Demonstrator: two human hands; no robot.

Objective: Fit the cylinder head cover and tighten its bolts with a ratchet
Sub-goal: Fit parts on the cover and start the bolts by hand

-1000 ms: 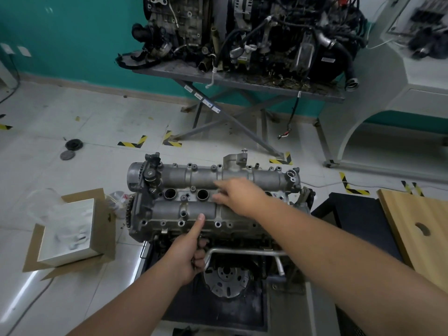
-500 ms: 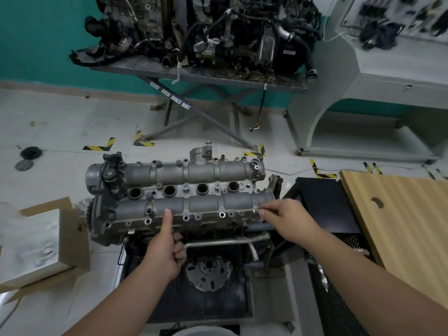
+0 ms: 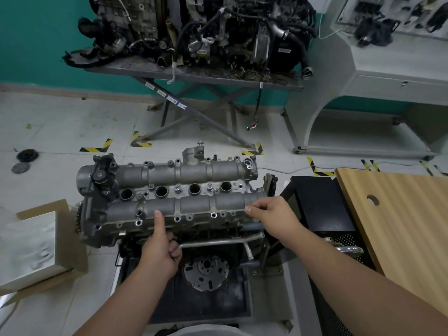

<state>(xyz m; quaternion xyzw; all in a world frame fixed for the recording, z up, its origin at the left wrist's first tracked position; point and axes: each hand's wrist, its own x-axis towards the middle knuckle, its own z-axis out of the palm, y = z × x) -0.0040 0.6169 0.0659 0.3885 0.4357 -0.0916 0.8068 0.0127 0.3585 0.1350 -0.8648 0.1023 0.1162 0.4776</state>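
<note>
The left hand [image 3: 162, 251] sits nearest, its fingers curled into the palm and its thumb stretched up, the tip pressing the near edge of the cylinder head cover [image 3: 169, 192]. The right hand [image 3: 274, 218] reaches to the cover's right end, its fingertips drawn together at the near edge; whether they pinch a bolt I cannot tell. The cover lies on top of the engine [image 3: 206, 253], on a stand. A cardboard box [image 3: 36, 246] lies left, a wooden board [image 3: 397, 229] right. Beyond stands a second engine [image 3: 206, 32] on a metal table [image 3: 194, 76].
</note>
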